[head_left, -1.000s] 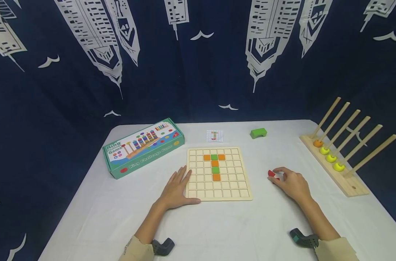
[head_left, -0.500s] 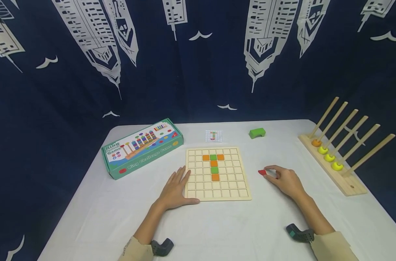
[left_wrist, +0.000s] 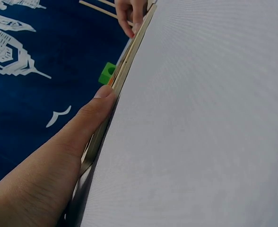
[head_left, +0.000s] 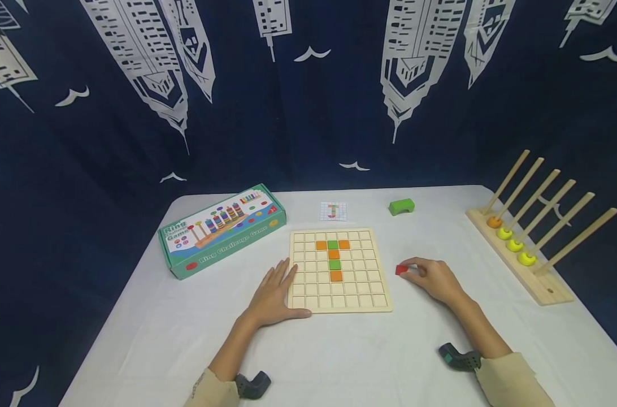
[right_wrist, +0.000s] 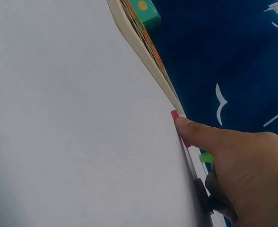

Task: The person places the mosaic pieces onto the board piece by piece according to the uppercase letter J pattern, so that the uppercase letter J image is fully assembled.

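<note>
My left hand (head_left: 274, 298) rests with spread, straight fingers along the left edge of a wooden grid board (head_left: 364, 289). Its thumb lies by the board's lower left corner. Orange and green square tiles sit in the grid in a T-like pattern, including a green tile (head_left: 334, 264) and an orange tile (head_left: 336, 276). Just right of the board, my right hand (head_left: 437, 281) pinches a red tile (head_left: 400, 269) low over the tabletop. In the right wrist view, a fingertip covers part of this red tile (right_wrist: 174, 114), and a second dark red piece (right_wrist: 203, 195) shows under the hand.
A small pattern card (head_left: 333, 211) lies behind the board. Farther right is a green arch block (head_left: 402, 207). A Ring Challenge Game box (head_left: 222, 229) stands at the left. On the right, a wooden peg rack (head_left: 524, 260) has several upright pegs, with yellow and orange pieces.
My right hand has moved left toward the board with the red tile in its fingers. The left hand has stayed at the board's edge.
</note>
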The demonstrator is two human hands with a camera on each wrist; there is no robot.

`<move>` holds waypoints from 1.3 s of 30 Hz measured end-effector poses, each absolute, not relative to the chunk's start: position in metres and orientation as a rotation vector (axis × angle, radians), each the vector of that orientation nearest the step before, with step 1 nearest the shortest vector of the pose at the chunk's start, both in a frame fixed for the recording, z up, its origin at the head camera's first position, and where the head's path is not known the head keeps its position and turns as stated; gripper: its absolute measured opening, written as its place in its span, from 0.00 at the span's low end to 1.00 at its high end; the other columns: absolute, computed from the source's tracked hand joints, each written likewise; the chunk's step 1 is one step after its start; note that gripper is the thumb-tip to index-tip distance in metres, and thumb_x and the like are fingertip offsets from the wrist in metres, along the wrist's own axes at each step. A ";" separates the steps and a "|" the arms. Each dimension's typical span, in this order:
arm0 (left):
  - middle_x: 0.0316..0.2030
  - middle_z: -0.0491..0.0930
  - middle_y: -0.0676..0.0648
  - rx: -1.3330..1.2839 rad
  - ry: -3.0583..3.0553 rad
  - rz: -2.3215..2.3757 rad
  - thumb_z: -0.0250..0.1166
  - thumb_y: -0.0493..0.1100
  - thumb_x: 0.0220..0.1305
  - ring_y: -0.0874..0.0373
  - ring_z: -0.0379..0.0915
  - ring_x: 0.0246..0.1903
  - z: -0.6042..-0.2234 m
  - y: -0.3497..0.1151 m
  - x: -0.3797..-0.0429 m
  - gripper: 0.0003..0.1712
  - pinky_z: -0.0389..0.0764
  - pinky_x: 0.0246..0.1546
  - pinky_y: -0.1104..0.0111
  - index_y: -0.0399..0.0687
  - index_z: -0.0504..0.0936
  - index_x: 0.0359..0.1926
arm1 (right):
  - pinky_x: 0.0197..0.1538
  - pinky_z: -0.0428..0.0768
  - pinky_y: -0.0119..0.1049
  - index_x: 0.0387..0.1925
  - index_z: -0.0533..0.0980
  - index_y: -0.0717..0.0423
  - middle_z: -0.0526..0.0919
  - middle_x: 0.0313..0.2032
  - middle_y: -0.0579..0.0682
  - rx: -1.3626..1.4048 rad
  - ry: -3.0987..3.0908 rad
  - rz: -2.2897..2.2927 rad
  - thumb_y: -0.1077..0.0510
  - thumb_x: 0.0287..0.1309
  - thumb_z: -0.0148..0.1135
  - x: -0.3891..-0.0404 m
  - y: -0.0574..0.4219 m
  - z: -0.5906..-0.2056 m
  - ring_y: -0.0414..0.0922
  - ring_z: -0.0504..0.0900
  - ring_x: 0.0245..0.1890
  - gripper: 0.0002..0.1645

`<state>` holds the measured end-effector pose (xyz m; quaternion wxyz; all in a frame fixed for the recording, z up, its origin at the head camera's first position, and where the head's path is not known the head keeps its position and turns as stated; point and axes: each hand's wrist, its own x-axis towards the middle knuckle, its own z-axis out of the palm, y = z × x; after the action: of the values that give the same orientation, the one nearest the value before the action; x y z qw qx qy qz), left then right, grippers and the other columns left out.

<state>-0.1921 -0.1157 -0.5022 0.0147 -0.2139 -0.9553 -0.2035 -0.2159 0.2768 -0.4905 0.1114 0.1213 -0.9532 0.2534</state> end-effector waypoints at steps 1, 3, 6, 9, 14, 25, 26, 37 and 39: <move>0.70 0.41 0.46 -0.664 -2.972 -0.638 0.55 0.81 0.34 0.55 0.33 0.69 -0.502 -0.116 -0.192 0.66 0.41 0.67 0.59 0.48 0.50 0.68 | 0.15 0.55 0.28 0.36 0.81 0.51 0.57 0.08 0.40 0.366 -2.796 0.750 0.51 0.45 0.68 -0.216 0.276 -0.490 0.36 0.53 0.11 0.15; 0.70 0.41 0.46 -0.661 -2.973 -0.647 0.55 0.81 0.34 0.55 0.33 0.69 -0.500 -0.116 -0.192 0.66 0.41 0.67 0.59 0.48 0.51 0.68 | 0.14 0.55 0.27 0.36 0.81 0.51 0.57 0.08 0.39 0.386 -2.789 0.750 0.51 0.46 0.68 -0.216 0.274 -0.490 0.35 0.53 0.10 0.14; 0.70 0.41 0.46 -0.660 -2.979 -0.645 0.55 0.81 0.34 0.55 0.33 0.69 -0.499 -0.117 -0.191 0.66 0.41 0.67 0.59 0.48 0.50 0.68 | 0.14 0.54 0.26 0.36 0.80 0.49 0.56 0.08 0.38 0.422 -2.751 0.748 0.48 0.46 0.67 -0.215 0.269 -0.489 0.33 0.52 0.10 0.15; 0.70 0.41 0.46 -0.660 -2.983 -0.645 0.55 0.81 0.34 0.54 0.33 0.69 -0.499 -0.118 -0.191 0.66 0.41 0.67 0.59 0.48 0.50 0.68 | 0.14 0.53 0.26 0.36 0.80 0.47 0.55 0.09 0.37 0.480 -2.696 0.763 0.46 0.45 0.67 -0.215 0.259 -0.485 0.32 0.51 0.11 0.15; 0.70 0.41 0.46 -0.657 -2.977 -0.648 0.55 0.81 0.33 0.55 0.33 0.69 -0.502 -0.118 -0.192 0.66 0.41 0.67 0.59 0.48 0.50 0.69 | 0.15 0.52 0.25 0.36 0.80 0.43 0.53 0.10 0.34 0.665 -2.644 0.808 0.45 0.45 0.67 -0.213 0.226 -0.477 0.30 0.49 0.12 0.14; 0.70 0.41 0.47 -0.667 -2.983 -0.626 0.52 0.84 0.33 0.55 0.33 0.69 -0.504 -0.115 -0.192 0.67 0.41 0.67 0.59 0.49 0.49 0.69 | 0.18 0.52 0.23 0.36 0.80 0.38 0.53 0.08 0.31 0.944 -2.673 0.829 0.42 0.47 0.64 -0.210 0.163 -0.481 0.29 0.49 0.12 0.13; 0.70 0.41 0.46 -0.670 -2.982 -0.626 0.52 0.83 0.33 0.55 0.33 0.69 -0.503 -0.115 -0.193 0.67 0.41 0.67 0.59 0.49 0.49 0.69 | 0.18 0.52 0.23 0.37 0.80 0.38 0.53 0.08 0.31 0.946 -2.676 0.824 0.42 0.47 0.64 -0.210 0.160 -0.482 0.29 0.49 0.12 0.13; 0.70 0.41 0.46 -0.674 -2.983 -0.605 0.53 0.82 0.34 0.55 0.33 0.69 -0.501 -0.116 -0.193 0.66 0.40 0.67 0.60 0.48 0.50 0.69 | 0.18 0.53 0.23 0.38 0.81 0.40 0.54 0.08 0.31 0.953 -2.685 0.792 0.43 0.48 0.64 -0.209 0.153 -0.485 0.29 0.50 0.12 0.14; 0.70 0.41 0.46 -0.673 -2.984 -0.606 0.53 0.82 0.34 0.55 0.33 0.69 -0.501 -0.116 -0.194 0.66 0.41 0.67 0.60 0.48 0.50 0.69 | 0.18 0.53 0.22 0.37 0.81 0.41 0.54 0.08 0.31 0.964 -2.665 0.791 0.43 0.48 0.64 -0.209 0.153 -0.486 0.28 0.50 0.12 0.14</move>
<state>-0.1937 -0.1160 -0.5012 0.0117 -0.2158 -0.9569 -0.1942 -0.2091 0.1531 -0.4860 0.0994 0.3261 -0.9013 0.2674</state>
